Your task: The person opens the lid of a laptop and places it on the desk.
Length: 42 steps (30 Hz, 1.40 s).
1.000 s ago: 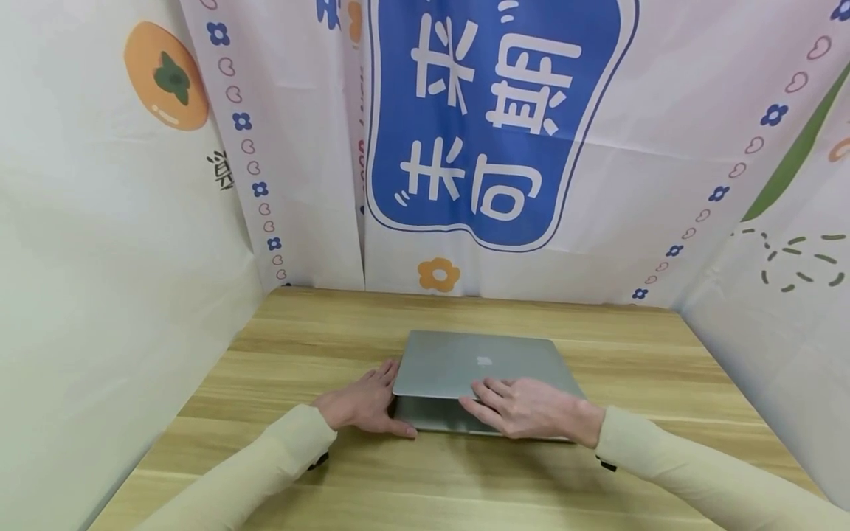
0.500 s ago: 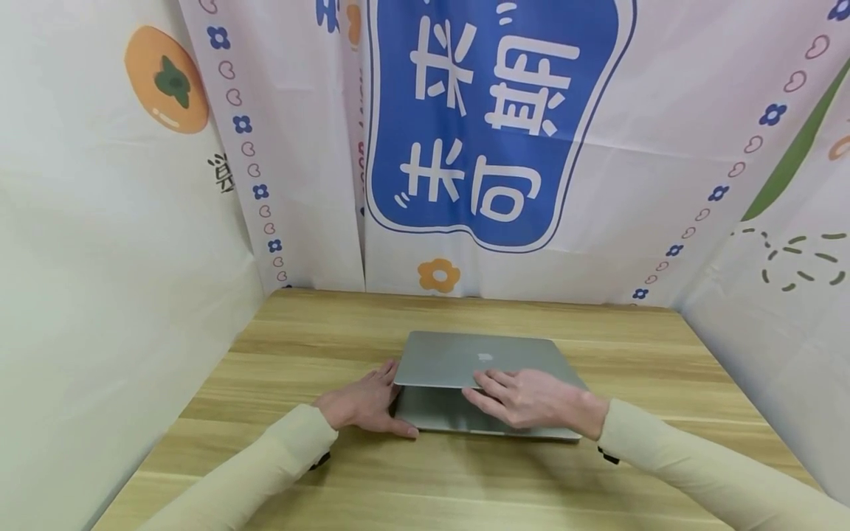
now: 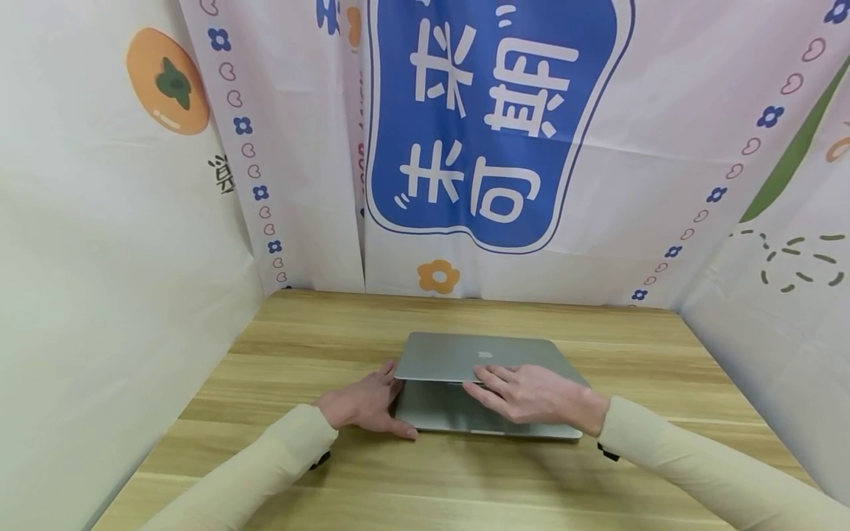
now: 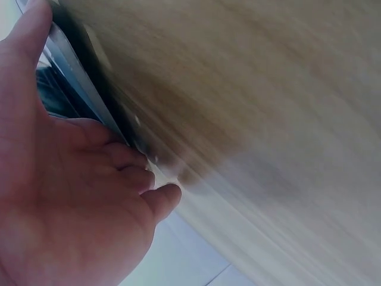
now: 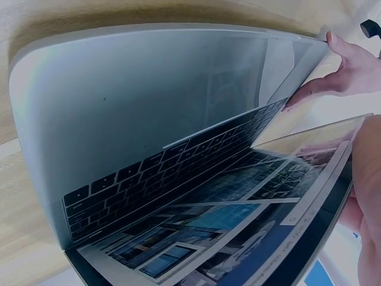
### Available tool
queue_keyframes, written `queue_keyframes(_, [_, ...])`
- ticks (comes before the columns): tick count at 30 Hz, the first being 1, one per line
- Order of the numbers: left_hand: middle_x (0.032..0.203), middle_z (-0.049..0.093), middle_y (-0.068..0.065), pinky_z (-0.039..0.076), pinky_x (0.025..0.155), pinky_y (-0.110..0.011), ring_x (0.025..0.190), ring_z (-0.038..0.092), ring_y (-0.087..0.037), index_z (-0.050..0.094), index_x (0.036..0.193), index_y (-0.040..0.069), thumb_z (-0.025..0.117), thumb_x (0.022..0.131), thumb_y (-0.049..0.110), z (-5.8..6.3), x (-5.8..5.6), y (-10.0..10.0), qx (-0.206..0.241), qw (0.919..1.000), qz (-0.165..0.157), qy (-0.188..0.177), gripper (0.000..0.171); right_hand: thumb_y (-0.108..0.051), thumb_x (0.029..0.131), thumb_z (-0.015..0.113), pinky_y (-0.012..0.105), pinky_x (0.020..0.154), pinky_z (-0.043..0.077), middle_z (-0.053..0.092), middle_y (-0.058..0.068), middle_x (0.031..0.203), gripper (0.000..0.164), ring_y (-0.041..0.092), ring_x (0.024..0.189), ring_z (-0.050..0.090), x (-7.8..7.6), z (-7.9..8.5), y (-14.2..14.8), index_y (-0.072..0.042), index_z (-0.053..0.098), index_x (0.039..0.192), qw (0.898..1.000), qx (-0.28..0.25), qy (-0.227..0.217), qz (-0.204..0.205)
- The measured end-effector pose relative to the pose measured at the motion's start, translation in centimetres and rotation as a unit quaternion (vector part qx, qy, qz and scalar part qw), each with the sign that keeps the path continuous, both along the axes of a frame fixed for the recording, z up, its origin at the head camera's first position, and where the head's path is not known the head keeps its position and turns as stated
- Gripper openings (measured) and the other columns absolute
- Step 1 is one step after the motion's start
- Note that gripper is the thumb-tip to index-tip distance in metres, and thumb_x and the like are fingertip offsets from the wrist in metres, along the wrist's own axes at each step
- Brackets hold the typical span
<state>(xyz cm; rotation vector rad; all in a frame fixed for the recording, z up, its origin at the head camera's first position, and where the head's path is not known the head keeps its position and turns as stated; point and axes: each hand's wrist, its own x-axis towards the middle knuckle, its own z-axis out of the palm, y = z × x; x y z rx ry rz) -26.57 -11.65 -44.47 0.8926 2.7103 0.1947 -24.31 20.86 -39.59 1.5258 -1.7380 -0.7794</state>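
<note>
A silver laptop [image 3: 438,409] lies on the wooden table, its lid [image 3: 445,354] raised part way above the base. My right hand [image 3: 534,398] pinches the lid's front edge near the middle, fingers on top. Inside, the right wrist view shows the dark keyboard [image 5: 178,164] and a lit screen [image 5: 220,220] with pictures on it. My left hand [image 3: 365,404] rests at the front left corner of the base. Its thumb touches the front edge and its fingers lie along the left side, as the left wrist view [image 4: 71,190] also shows.
The wooden tabletop [image 3: 299,332] spreads around the laptop. A printed cloth [image 3: 319,184] hangs behind the table, and pale cloth walls [image 3: 119,258] stand at both sides.
The lid's front edge has risen, widening the gap over the base. My right hand has moved up and slightly away from me with it. The left hand has stayed put.
</note>
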Motion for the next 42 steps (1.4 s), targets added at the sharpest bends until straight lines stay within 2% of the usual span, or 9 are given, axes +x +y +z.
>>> queue_keyframes(8, [0.161, 0.022, -0.021, 0.024, 0.121, -0.050, 0.152, 0.011, -0.038, 0.033, 0.150, -0.003, 0.062, 0.079, 0.075, -0.1, -0.2, 0.0, -0.022, 0.9998, -0.001, 0.003, 0.109, 0.003, 0.105, 0.010, 0.026, 0.081, 0.059, 0.066, 0.013, 0.128, 0.055, 0.019, 0.110, 0.068, 0.0, 0.3, 0.0, -0.007, 0.049, 0.142, 1.000, -0.007, -0.028, -0.009])
queue_keyframes(10, [0.161, 0.023, -0.021, 0.025, 0.121, -0.049, 0.152, 0.011, -0.038, 0.032, 0.151, -0.003, 0.061, 0.079, 0.075, 0.0, -0.2, 0.0, -0.028, 0.9996, -0.002, 0.007, 0.110, 0.001, 0.107, 0.021, 0.026, 0.082, 0.059, 0.065, 0.013, 0.130, 0.045, 0.019, 0.112, 0.068, 0.0, 0.5, 0.0, -0.007, 0.048, 0.143, 0.999, -0.008, -0.039, -0.016])
queue_keyframes(12, [0.161, 0.022, -0.021, 0.025, 0.121, -0.049, 0.152, 0.011, -0.038, 0.030, 0.152, -0.003, 0.060, 0.079, 0.075, 0.0, -0.3, 0.0, -0.034, 0.9994, -0.004, 0.010, 0.111, -0.004, 0.104, 0.040, 0.027, 0.082, 0.058, 0.064, 0.013, 0.131, 0.040, 0.019, 0.113, 0.067, 0.0, 0.7, 0.1, -0.007, 0.047, 0.144, 0.999, -0.006, -0.046, -0.024])
queue_keyframes(15, [0.162, 0.020, -0.021, 0.025, 0.121, -0.049, 0.153, 0.010, -0.037, 0.028, 0.152, -0.002, 0.059, 0.079, 0.076, 0.1, -0.3, 0.1, -0.042, 0.9991, -0.004, 0.008, 0.112, -0.013, 0.094, 0.064, 0.027, 0.083, 0.058, 0.064, 0.013, 0.132, 0.053, 0.019, 0.114, 0.067, 0.0, 0.9, 0.1, -0.007, 0.046, 0.144, 0.998, 0.000, -0.047, -0.031])
queue_keyframes(17, [0.162, 0.019, -0.020, 0.024, 0.121, -0.049, 0.153, 0.009, -0.036, 0.027, 0.153, -0.002, 0.059, 0.079, 0.076, 0.1, -0.4, 0.1, -0.046, 0.9989, -0.002, 0.004, 0.112, -0.016, 0.090, 0.070, 0.027, 0.082, 0.058, 0.064, 0.013, 0.132, 0.060, 0.020, 0.114, 0.067, -0.1, 0.9, 0.1, -0.007, 0.047, 0.143, 0.998, 0.000, -0.048, -0.034])
queue_keyframes(21, [0.162, 0.017, -0.021, 0.023, 0.122, -0.048, 0.153, 0.008, -0.035, 0.024, 0.153, -0.003, 0.058, 0.078, 0.078, 0.0, -0.4, 0.1, -0.049, 0.9988, 0.004, 0.000, 0.115, -0.015, 0.088, 0.072, 0.027, 0.079, 0.059, 0.063, 0.014, 0.133, 0.062, 0.021, 0.115, 0.067, -0.1, 1.3, 0.0, -0.007, 0.047, 0.143, 0.997, -0.002, -0.060, -0.045])
queue_keyframes(28, [0.163, 0.016, -0.020, 0.023, 0.122, -0.047, 0.153, 0.007, -0.033, 0.022, 0.154, -0.002, 0.059, 0.078, 0.078, 0.1, -0.4, 0.0, -0.044, 0.9990, 0.004, 0.001, 0.117, -0.008, 0.095, 0.061, 0.027, 0.075, 0.059, 0.063, 0.015, 0.132, 0.049, 0.022, 0.114, 0.067, -0.4, 1.8, 0.1, -0.005, 0.047, 0.143, 0.996, -0.015, -0.073, -0.037])
queue_keyframes(38, [0.164, 0.010, -0.019, 0.021, 0.123, -0.045, 0.154, 0.006, -0.032, 0.019, 0.155, -0.001, 0.057, 0.078, 0.079, 0.0, -0.4, 0.1, -0.053, 0.9986, 0.000, 0.001, 0.117, -0.006, 0.083, 0.074, 0.029, 0.075, 0.059, 0.063, 0.016, 0.132, 0.065, 0.024, 0.116, 0.066, -0.6, 1.9, 0.2, -0.003, 0.047, 0.142, 0.994, -0.030, -0.097, -0.040])
queue_keyframes(42, [0.164, 0.009, -0.019, 0.021, 0.123, -0.046, 0.154, 0.006, -0.032, 0.020, 0.155, -0.002, 0.058, 0.079, 0.077, 0.0, -0.4, 0.1, -0.049, 0.9988, -0.001, -0.002, 0.116, -0.005, 0.088, 0.068, 0.029, 0.074, 0.059, 0.063, 0.017, 0.132, 0.058, 0.024, 0.116, 0.066, -0.7, 2.0, 0.3, -0.003, 0.048, 0.142, 0.994, -0.031, -0.097, -0.039])
